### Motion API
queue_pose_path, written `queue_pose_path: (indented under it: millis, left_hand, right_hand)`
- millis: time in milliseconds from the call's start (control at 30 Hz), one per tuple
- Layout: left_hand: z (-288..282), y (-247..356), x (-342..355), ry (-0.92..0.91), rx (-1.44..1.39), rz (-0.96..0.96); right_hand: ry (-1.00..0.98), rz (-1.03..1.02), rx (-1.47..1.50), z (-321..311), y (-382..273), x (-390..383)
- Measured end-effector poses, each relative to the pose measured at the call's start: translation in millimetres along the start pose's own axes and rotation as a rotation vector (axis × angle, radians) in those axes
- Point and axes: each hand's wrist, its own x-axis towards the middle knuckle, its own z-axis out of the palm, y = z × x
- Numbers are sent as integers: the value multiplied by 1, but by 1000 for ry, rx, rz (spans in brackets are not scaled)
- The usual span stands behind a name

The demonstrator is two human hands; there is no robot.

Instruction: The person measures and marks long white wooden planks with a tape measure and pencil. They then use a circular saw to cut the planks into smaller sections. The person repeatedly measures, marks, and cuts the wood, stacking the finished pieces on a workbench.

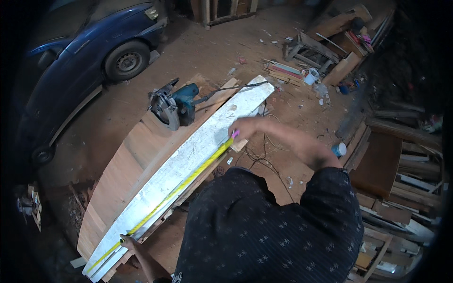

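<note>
A yellow tape measure (190, 178) lies stretched along the edge of a long white board (185, 156). My right hand (244, 127) grips a small pink object (235, 133) at the tape's upper end; whether this is its case I cannot tell. My left hand (129, 242) pinches the tape near the board's lower-left end. Beside the white board is a curved panel of reddish planks (111, 191), with a teal circular saw (180, 104) resting on its upper part.
A blue car (71, 70) stands at upper left. A wooden trestle (306, 54), scrap boards and buckets (311, 76) are at upper right. Piled timber (408, 198) fills the right side. Cables (264, 165) and debris lie on the dirt floor, with a small can (339, 150) at right.
</note>
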Motion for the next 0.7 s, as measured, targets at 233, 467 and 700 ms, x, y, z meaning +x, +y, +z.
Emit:
queue_pose_path:
  millis: [233, 467, 700]
  left_hand:
    - [9, 17, -117, -505, -827, -388]
    - [7, 191, -325, -661, -932, -593]
    - [1, 238, -385, -1094, -782, -446]
  right_hand:
    - [-151, -26, 91, 69, -105, 41]
    - [-77, -46, 197, 98, -157, 65]
    - [-73, -75, 360, 105, -186, 79]
